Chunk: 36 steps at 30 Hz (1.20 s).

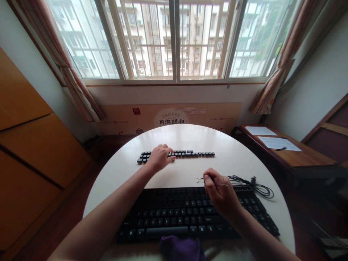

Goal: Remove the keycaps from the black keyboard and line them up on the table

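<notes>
My left hand [160,158] is at the row of loose black keycaps [187,153] on the far part of the table, its thumb and index finger closed around a keycap [170,154] there. Other fingers curl over the row and hide some caps. My right hand [217,186] grips a wire keycap puller [200,180], its thin prongs pointing left above the keyboard's back edge. Below both hands lies a black keyboard [168,222]. Its upper left rows are bare of keycaps, while the lower rows still carry theirs.
The round white table [108,195] holds everything. A coiled black cable [261,188] lies to the right of the keyboard. A purple cloth [181,248] sits at the near edge. Papers [280,143] and a pen [281,149] rest on a wooden side table [312,157].
</notes>
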### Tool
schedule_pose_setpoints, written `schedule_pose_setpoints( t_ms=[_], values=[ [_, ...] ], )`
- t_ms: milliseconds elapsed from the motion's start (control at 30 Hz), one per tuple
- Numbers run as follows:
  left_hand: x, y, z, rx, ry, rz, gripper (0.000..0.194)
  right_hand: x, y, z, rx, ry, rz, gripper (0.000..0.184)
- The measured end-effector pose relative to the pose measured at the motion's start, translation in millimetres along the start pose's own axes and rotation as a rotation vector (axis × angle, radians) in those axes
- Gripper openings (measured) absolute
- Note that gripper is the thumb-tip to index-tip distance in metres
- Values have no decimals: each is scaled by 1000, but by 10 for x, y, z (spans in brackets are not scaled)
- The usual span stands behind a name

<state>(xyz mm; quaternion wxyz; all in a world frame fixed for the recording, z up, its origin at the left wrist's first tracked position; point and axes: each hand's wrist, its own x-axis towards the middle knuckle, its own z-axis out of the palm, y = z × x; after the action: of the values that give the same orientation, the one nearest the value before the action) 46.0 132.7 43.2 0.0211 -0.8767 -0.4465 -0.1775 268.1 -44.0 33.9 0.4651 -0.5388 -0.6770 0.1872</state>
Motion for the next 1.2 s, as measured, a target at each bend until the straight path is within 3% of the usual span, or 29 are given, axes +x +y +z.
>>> schedule_pose_setpoints(
  t_ms=[133, 233, 400, 600, 933, 1200],
  values=[
    [-160, 304, -395, 35, -34, 16, 24, -39, 25, 60, 244, -128, 99, 26],
    [-302, 556, -480, 34, -184, 102, 34, -82, 16, 152, 415, -229, 202, 26],
    [-379, 687, -208, -67, -437, 304, 33, -121, 13, 261, 466, -306, 282, 26],
    [-316, 571, 55, -158, -528, 318, 44, -117, 29, 263, 434, -342, 296, 28],
    [-312, 614, 19, -84, -589, 343, 55, -201, -125, 255, -57, -376, -31, 22],
    [-335, 624, 1, -74, -564, 331, 58, -192, -21, 355, 392, -187, 251, 25]
  ],
)
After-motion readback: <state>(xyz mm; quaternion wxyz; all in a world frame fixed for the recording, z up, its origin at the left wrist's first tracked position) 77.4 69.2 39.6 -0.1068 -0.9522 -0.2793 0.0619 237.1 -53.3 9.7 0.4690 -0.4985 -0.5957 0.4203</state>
